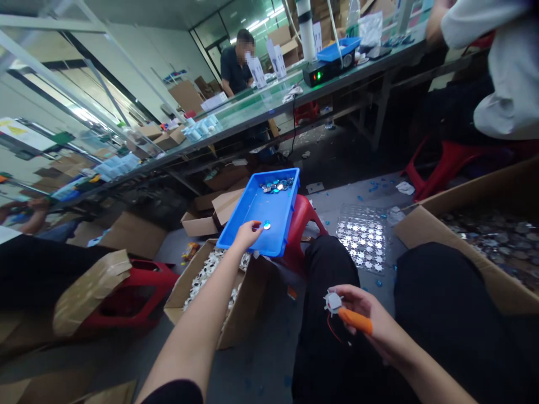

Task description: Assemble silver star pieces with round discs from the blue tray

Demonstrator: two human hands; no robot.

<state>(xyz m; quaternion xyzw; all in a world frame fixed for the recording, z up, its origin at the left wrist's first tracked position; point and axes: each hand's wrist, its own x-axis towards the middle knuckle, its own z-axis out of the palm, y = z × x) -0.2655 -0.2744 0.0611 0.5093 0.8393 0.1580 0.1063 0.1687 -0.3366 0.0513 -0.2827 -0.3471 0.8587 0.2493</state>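
Note:
My left hand [248, 234] reaches over the near end of a blue tray [256, 209], with curled thumb and fingertips at the edge of a small round disc [266, 225], shiny with some blue on it. More such discs [277, 186] lie in a pile at the tray's far end. Above my lap, my right hand [362, 314] grips a round whitish part with prongs around its rim [333, 302]. A thin red wire [334, 328] hangs below this part. An orange cover [356, 321] sits on one finger or thumb of that hand.
The tray rests on a red stool [304, 224]. A carton of white parts [210, 280] stands below it; another carton [455, 238] of flat discs stands at right. A clear sheet of star-shaped pieces [361, 238] lies on the floor. Co-workers sit around a long workbench [252, 109].

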